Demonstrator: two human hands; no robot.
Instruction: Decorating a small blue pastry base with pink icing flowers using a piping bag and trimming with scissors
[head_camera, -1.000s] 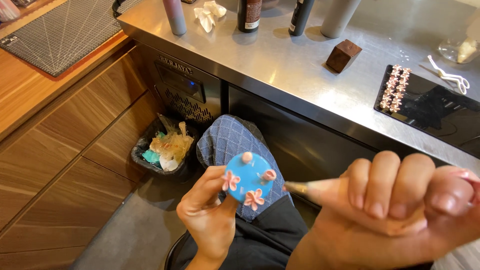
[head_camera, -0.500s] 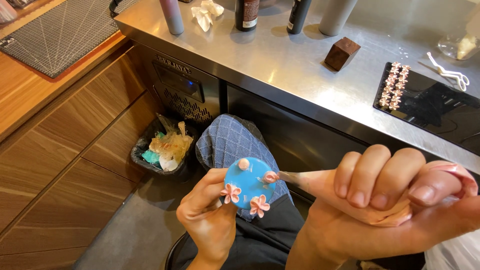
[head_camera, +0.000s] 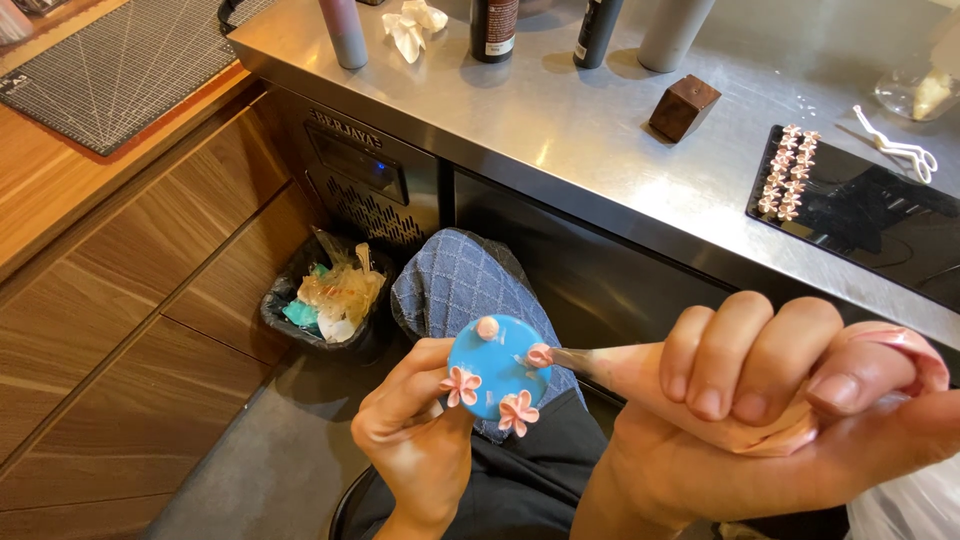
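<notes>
My left hand (head_camera: 415, 430) holds a small round blue disc (head_camera: 495, 365) by a stem under it, low in the middle of the view. Two finished pink icing flowers sit on the disc's lower edge, and a small pink blob lies at its top. My right hand (head_camera: 760, 420) squeezes a piping bag of pink icing (head_camera: 640, 372). The bag's metal tip (head_camera: 560, 357) touches the disc's right edge, where a pink petal is forming.
A steel counter (head_camera: 560, 130) runs across the top with bottles, a brown wooden block (head_camera: 684, 107), and a black tray (head_camera: 880, 215) bearing rows of pink icing flowers (head_camera: 785, 175). A bin with scraps (head_camera: 325, 300) stands on the floor beside wooden drawers at left.
The disc has turned in my left hand, so the flowers have shifted around its edge. The piping tip has stayed at the right edge and laid down new pink icing there.
</notes>
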